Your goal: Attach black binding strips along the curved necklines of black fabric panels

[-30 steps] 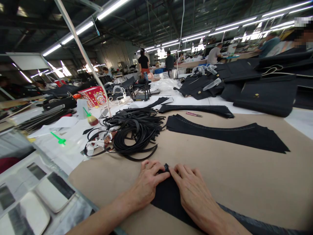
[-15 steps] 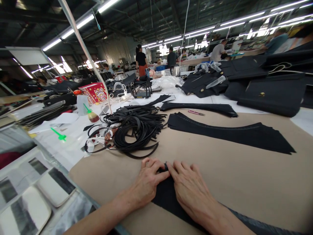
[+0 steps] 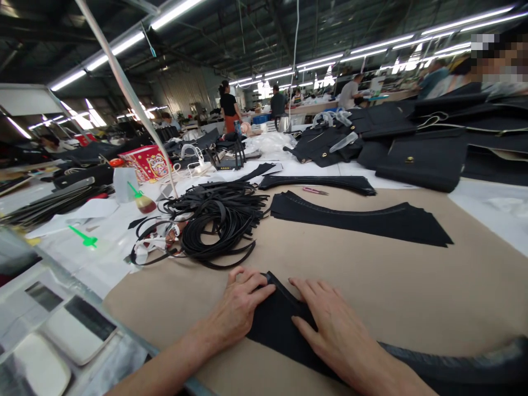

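A long black fabric piece (image 3: pixel 272 324) lies on the brown board (image 3: pixel 231 368), running off toward the lower right, its far edge carrying a darker folded strip. My left hand (image 3: pixel 241 300) grips the piece near its far left corner, thumb on top and fingers bent at the edge. My right hand (image 3: pixel 330 319) rests flat over the piece farther right, fingers apart, thumb on the black surface. Beyond them lies a stack of curved black pieces (image 3: pixel 355 219), and behind it a narrower black stack (image 3: pixel 317 182) with pink snips (image 3: pixel 315 191) between.
Coiled black straps (image 3: pixel 218 234) lie at the far left of the board. A small bottle (image 3: pixel 145 203) and green plastic piece (image 3: pixel 83 236) are left of them. Black bags (image 3: pixel 423 159) pile up at the back right. A white pole (image 3: pixel 127 96) rises at left; people work behind.
My right hand has moved off the strip at the corner and opened out, uncovering more of the folded edge. My left hand stays at the corner. The view has turned slightly right.
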`<action>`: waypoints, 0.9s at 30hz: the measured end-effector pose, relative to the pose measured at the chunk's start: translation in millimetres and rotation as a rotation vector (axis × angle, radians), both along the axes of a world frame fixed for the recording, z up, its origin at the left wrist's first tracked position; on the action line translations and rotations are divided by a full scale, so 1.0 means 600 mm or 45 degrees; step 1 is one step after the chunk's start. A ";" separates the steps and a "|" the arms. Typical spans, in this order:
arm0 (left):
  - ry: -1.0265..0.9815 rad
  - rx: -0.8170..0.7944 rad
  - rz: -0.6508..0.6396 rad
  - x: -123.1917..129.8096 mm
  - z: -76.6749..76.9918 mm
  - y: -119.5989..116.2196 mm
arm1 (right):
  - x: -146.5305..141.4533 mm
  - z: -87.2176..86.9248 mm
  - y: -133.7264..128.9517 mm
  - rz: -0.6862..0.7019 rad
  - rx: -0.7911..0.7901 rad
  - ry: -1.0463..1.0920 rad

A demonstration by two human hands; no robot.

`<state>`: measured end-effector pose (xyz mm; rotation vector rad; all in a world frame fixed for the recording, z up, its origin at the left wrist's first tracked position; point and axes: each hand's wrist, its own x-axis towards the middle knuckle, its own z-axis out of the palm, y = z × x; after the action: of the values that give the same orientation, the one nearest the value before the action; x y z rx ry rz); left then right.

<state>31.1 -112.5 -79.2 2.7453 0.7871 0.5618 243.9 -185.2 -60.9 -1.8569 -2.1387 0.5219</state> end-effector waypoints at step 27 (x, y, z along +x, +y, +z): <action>0.256 -0.353 0.050 0.134 0.061 -0.024 | 0.035 0.005 -0.024 -0.122 -0.052 0.224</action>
<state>111.7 -127.2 -42.5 2.5583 0.8908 0.1673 265.0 -199.5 -58.0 -1.8496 -1.9303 0.6846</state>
